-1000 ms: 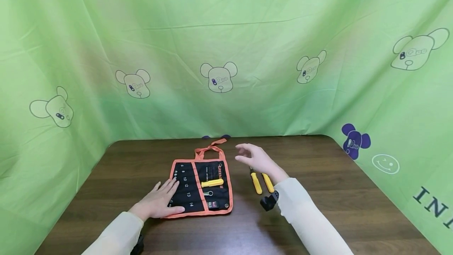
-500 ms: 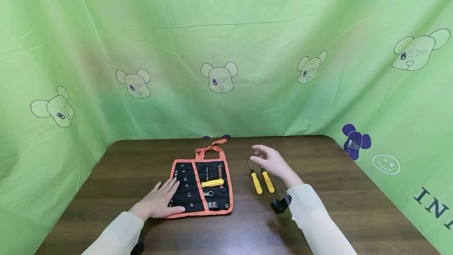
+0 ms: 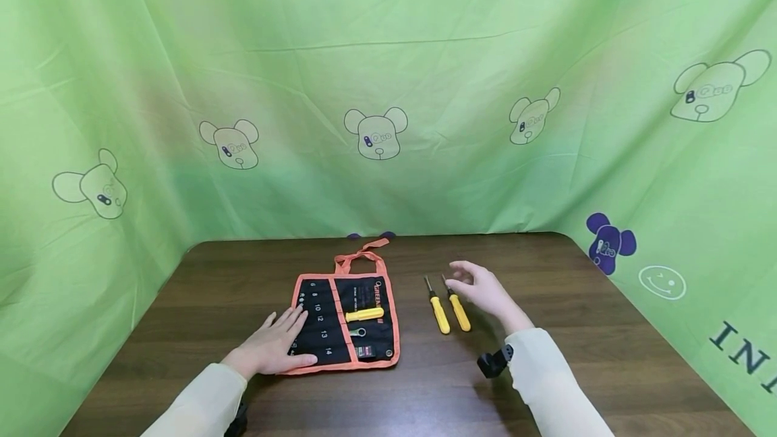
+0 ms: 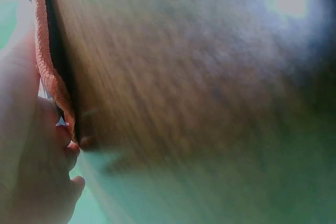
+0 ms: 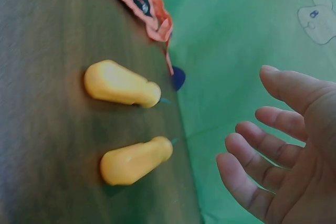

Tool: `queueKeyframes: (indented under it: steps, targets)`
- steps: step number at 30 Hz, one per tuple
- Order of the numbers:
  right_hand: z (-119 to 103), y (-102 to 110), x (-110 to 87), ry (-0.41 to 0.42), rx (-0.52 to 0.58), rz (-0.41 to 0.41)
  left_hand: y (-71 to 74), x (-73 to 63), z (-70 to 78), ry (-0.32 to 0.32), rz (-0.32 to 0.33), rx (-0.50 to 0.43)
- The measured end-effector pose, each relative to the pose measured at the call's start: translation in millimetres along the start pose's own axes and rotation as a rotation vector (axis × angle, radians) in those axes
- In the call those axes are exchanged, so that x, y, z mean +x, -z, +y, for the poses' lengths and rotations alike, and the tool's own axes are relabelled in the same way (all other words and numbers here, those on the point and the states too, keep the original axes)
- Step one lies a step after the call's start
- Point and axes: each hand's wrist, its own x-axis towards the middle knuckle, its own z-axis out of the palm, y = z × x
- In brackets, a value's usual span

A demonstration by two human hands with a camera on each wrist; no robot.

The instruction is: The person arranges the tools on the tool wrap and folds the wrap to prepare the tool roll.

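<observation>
A black tool pouch [image 3: 376, 299] with orange edging and printed sizes lies flat in the head view. My left hand [image 3: 267, 347] rests on its left side, fingers spread and straight. A yellow-handled screwdriver [image 3: 365, 314] sits in the pouch, with the ring end of a wrench [image 3: 358, 332] below it. To the right, two more screwdrivers lie side by side: the left one [image 3: 440, 315] and the right one [image 3: 460, 313], both yellow-handled. My right hand [image 3: 485, 292] hovers beside the right screwdriver's shaft, its relaxed fingers holding nothing; the right wrist view shows both handles apart from the hand.
Orange tie straps [image 3: 358, 258] extend from the pouch's far edge. The brown wooden table [image 3: 231, 282] ends at a green curtain [image 3: 291, 201] printed with bear faces. Behind each hand sits a small black wrist camera, the right one [image 3: 494, 361] close over the table.
My right hand has moved rightward and a little nearer, from beside the pouch to the right screwdriver, uncovering both screwdrivers' shafts. The left hand and the pouch have stayed still.
</observation>
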Motion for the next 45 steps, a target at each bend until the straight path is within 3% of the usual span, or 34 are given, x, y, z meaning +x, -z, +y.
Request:
queueKeyframes:
  steps: [8, 19, 33, 45]
  targets:
    - [15, -6, -5.7, -0.060, 0.001, -0.008, 0.0, -0.9, 0.9, 0.006, -0.002, 0.000]
    - [26, -12, -9.5, -0.132, 0.019, -0.077, 0.0, -0.6, 1.6, 0.010, 0.002, -0.003]
    - [25, -18, -13.5, -0.282, -0.072, -0.140, 0.7, -1.3, 1.1, -0.006, -0.007, -0.020]
    - [26, -17, -12.5, -0.264, -0.031, -0.105, 1.6, -1.9, 0.3, -0.017, -0.002, -0.018]
